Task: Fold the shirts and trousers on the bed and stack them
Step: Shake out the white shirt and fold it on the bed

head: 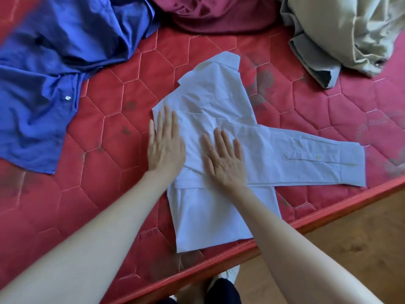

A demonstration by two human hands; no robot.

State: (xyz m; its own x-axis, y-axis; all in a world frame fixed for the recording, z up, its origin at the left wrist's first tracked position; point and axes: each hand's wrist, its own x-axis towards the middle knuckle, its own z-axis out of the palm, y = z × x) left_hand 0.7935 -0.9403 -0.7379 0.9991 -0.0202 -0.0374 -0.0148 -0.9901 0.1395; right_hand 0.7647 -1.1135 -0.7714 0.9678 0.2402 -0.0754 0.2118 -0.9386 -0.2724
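Bed: a red quilted mattress [122, 102] with stitched hexagons and dark smudges fills the view; its red edge runs from 6 o'clock up to 3 o'clock, with a wooden floor [355, 233] beyond it.
White shirt: the white shirt [219, 132] lies flat at the centre of the bed, partly folded, collar toward 12 o'clock and hem toward 6 o'clock near the mattress edge.
Sleeve: 1 sleeve [311, 159] lies across the body of the shirt and reaches out toward 3 o'clock, cuff and a small button showing.
Left hand: the left hand [165, 148] rests palm down on the shirt's edge at 9 o'clock of the shirt, fingers [167, 119] straight and close together, some lying over the mattress.
Right hand: the right hand [225, 161] presses flat on the middle of the shirt, where the sleeve crosses, fingers [219, 139] straight and slightly spread.
Blue shirt: a crumpled blue shirt [54, 73] lies at 10 o'clock, well apart from the white one.
Maroon garment: a maroon garment [219, 14] is bunched at 12 o'clock.
Beige trousers: beige trousers [341, 34] are heaped at 2 o'clock.
Feet: a foot and a white shoe [230, 275] show on the floor at 6 o'clock.
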